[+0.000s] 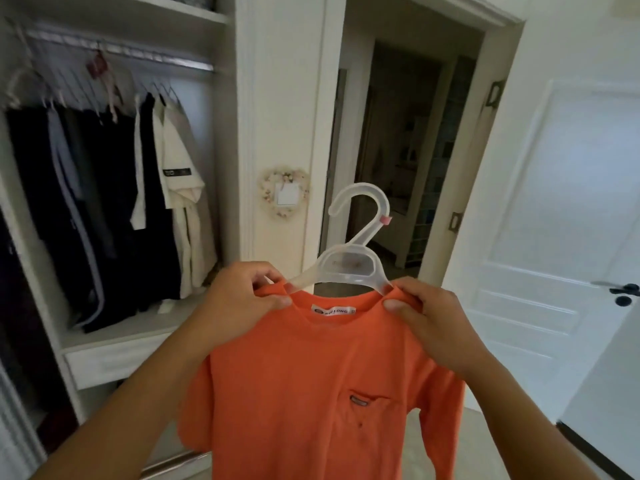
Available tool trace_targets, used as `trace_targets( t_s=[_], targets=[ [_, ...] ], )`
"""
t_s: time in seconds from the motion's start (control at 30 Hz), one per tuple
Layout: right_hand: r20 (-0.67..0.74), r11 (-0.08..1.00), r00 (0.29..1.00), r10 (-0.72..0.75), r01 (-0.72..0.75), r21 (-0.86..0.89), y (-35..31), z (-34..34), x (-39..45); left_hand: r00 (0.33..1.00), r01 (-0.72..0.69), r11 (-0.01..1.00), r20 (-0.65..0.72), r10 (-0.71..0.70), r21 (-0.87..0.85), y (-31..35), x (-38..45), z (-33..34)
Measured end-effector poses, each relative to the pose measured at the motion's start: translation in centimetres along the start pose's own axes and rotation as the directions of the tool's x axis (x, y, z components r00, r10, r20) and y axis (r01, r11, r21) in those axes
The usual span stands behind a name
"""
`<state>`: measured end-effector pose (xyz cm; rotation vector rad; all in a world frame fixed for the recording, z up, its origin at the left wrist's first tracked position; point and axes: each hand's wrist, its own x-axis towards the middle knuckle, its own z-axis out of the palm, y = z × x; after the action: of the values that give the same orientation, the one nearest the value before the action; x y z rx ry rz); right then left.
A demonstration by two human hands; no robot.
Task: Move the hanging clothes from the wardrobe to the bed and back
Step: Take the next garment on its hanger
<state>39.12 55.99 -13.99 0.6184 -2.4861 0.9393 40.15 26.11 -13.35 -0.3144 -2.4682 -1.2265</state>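
Head view. Orange T-shirt (311,393) was held up in front of the body, near the open wardrobe (114,188), on a translucent plastic hanger (349,268). Hanger arms sat inside the neck opening; hook pointed up and curled toward the wardrobe side. Bed not in view.

Left hand (239,303): closed in a pinch, thumb over fingers, on the collar at the shirt's left shoulder, where the hanger arm entered the fabric. Right hand (429,317): likewise pinched shut on the collar at the other shoulder, thumb on top. Neither hand held the hook itself.

Wardrobe rail (121,51) carried dark garments (69,202) and a cream shirt (180,174) at its right end, with bare rail beyond the cream shirt. Frame was motion-blurred on that side, so hanger spacing could not be read.

Judgement: the shirt was either being seated on the hanger or carried; direction, to bed or back to rail, could not be told.

Notes for doing the step well:
- Centre the collar on the hanger so both arms sit evenly under the shoulder seams; a lopsided seat would let the shirt slide off.
- Before hanging, shift one hand to the hanger neck below the hook, keeping the other under the fabric.
- Aim the hook at the bare rail section right of the cream shirt.
- Open door (554,202) stood at the right; keep the swing clear of it.
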Motion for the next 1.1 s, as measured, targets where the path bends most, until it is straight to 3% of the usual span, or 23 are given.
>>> trace_targets(
  t_s=[0.2, 0.5, 1.1],
  targets=[
    [0.068, 0.989, 0.989, -0.129, 0.123, 0.087, -0.5, 5.5, 9.0, 0.988, 0.073, 0.997, -0.14, -0.071, 0.012, -4.6, 4.2, -3.9],
    [0.113, 0.972, 0.973, -0.199, 0.182, 0.146, -2.8, 13.4, 19.7, 0.973, 0.102, 0.994, -0.211, -0.089, 0.05, -12.6, 10.7, -10.2],
    [0.094, 0.996, 0.992, -0.078, 0.083, -0.044, -10.0, 26.2, 36.4, 0.993, 0.008, 0.997, -0.12, 0.002, 0.078, -27.5, 26.4, -22.9]
  ],
)
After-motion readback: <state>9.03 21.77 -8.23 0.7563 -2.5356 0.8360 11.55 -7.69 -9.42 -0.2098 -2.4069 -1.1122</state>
